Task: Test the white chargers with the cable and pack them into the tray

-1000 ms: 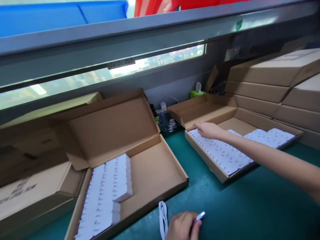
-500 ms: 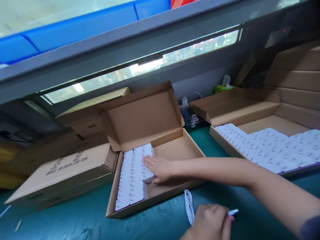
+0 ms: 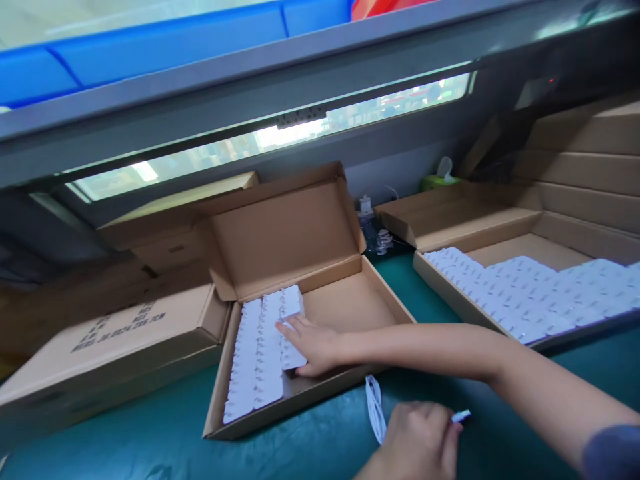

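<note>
At the bottom centre, my left hand (image 3: 417,440) is closed round a white USB cable. A coiled loop of the cable (image 3: 375,407) hangs out on the left, and a white plug (image 3: 461,416) sticks out past the thumb. My right hand (image 3: 317,347) reaches leftward into an open cardboard box (image 3: 355,293). Its fingers are stretched out and rest on the third row of small white boxes (image 3: 270,347), with the thumb at the near end of that row. The white boxes stand in tight rows along the carton's left side.
To the right, another open carton (image 3: 460,307) holds many white pieces (image 3: 540,297). A closed printed carton (image 3: 130,340) lies on the left. Overhead runs a grey shelf edge (image 3: 225,87) bearing blue bins (image 3: 175,43). The tabletop (image 3: 165,427) is green.
My right hand has shifted slightly toward me along the third row, its fingers a little more spread. My left hand still grips the cable. The view has moved slightly.
</note>
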The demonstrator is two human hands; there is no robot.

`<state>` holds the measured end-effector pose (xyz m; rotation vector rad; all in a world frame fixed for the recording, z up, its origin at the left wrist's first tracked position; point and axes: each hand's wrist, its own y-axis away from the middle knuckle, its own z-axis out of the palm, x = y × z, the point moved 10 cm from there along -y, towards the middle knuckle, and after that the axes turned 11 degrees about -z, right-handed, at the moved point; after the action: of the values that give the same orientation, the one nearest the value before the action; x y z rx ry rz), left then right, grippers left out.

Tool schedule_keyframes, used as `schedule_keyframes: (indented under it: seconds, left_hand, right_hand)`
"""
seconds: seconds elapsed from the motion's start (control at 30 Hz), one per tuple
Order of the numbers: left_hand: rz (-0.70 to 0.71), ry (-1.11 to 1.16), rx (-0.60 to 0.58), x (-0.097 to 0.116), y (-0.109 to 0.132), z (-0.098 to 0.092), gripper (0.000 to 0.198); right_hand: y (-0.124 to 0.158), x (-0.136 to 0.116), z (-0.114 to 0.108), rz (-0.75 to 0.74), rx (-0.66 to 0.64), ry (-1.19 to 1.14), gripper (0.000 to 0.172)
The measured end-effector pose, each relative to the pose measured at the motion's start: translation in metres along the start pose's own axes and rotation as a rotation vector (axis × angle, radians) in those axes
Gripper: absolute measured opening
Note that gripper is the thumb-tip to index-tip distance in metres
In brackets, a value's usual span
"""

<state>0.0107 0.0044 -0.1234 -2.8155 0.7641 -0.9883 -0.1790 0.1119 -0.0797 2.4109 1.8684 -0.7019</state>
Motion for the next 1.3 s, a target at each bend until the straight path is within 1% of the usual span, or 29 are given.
schedule_keyframes:
  seconds: [0.03, 0.1, 0.2, 0.3, 0.37, 0.4, 0.47, 0.57, 0.6, 0.67, 0.73, 0.77, 0.83, 0.9, 0.97, 1.03, 1.07, 1.17, 1.23, 1.3]
  left_hand:
    - [0.004, -0.008, -0.033, -0.001, -0.001, 0.003, 0.011]
    - [0.013, -0.011, -0.083, -0.002, -0.004, 0.007, 0.014]
    - [0.053, 0.010, -0.084, -0.003, -0.007, 0.005, 0.019]
    - [0.097, -0.005, -0.042, -0.001, -0.010, 0.001, 0.021]
    - [0.110, -0.017, -0.022, 0.000, -0.012, -0.002, 0.021]
    - [0.108, -0.020, -0.011, 0.001, -0.013, -0.003, 0.022]
    - [0.099, -0.017, 0.004, 0.000, -0.016, -0.005, 0.023]
    - [0.085, -0.021, 0.049, -0.009, -0.019, -0.009, 0.025]
    - [0.077, -0.029, 0.075, -0.014, -0.019, -0.010, 0.025]
    - [0.053, -0.035, 0.136, -0.026, -0.020, -0.012, 0.027]
    - [-0.011, 0.005, 0.196, -0.040, -0.022, -0.015, 0.032]
    - [-0.061, 0.041, 0.217, -0.046, -0.022, -0.016, 0.034]
    - [-0.179, 0.117, 0.231, -0.056, -0.023, -0.015, 0.034]
    - [-0.270, 0.160, 0.221, -0.059, -0.024, -0.012, 0.033]
    - [-0.314, 0.179, 0.213, -0.056, -0.024, -0.012, 0.033]
    - [-0.343, 0.187, 0.206, -0.054, -0.024, -0.013, 0.034]
    - [-0.356, 0.190, 0.197, -0.054, -0.024, -0.013, 0.034]
    - [-0.381, 0.203, 0.163, -0.056, -0.024, -0.011, 0.032]
    - [-0.371, 0.209, 0.147, -0.056, -0.024, -0.010, 0.029]
    - [-0.340, 0.213, 0.136, -0.055, -0.024, -0.009, 0.026]
  right_hand:
    - [-0.002, 0.001, -0.002, 0.021, 0.011, 0.007, 0.102]
    - [-0.007, 0.007, -0.002, 0.111, -0.013, 0.029, 0.109]
    - [-0.013, 0.021, 0.002, 0.249, -0.058, 0.059, 0.111]
    - [-0.011, 0.028, -0.004, 0.253, -0.046, 0.040, 0.105]
    - [0.002, 0.027, -0.017, 0.205, -0.021, 0.019, 0.099]
    - [0.012, 0.025, -0.028, 0.175, 0.012, 0.018, 0.096]
    - [0.043, 0.017, -0.061, 0.118, 0.123, 0.028, 0.095]
    - [0.107, 0.001, -0.118, 0.072, 0.327, -0.011, 0.100]
    - [0.131, -0.004, -0.131, 0.062, 0.373, -0.057, 0.101]
    - [0.174, -0.014, -0.144, 0.030, 0.404, -0.143, 0.103]
    - [0.216, -0.022, -0.143, -0.006, 0.454, -0.186, 0.103]
    - [0.236, -0.023, -0.139, -0.014, 0.490, -0.193, 0.102]
    - [0.271, -0.018, -0.121, 0.010, 0.548, -0.229, 0.102]
    - [0.299, -0.004, -0.092, 0.101, 0.558, -0.352, 0.106]
    - [0.320, 0.010, -0.063, 0.225, 0.536, -0.511, 0.113]
    - [0.336, 0.020, -0.041, 0.352, 0.488, -0.594, 0.118]
    - [0.343, 0.022, -0.034, 0.408, 0.453, -0.595, 0.121]
    - [0.360, 0.026, -0.027, 0.529, 0.340, -0.519, 0.125]
    - [0.368, 0.026, -0.030, 0.561, 0.284, -0.468, 0.126]
    - [0.374, 0.024, -0.036, 0.560, 0.235, -0.422, 0.125]
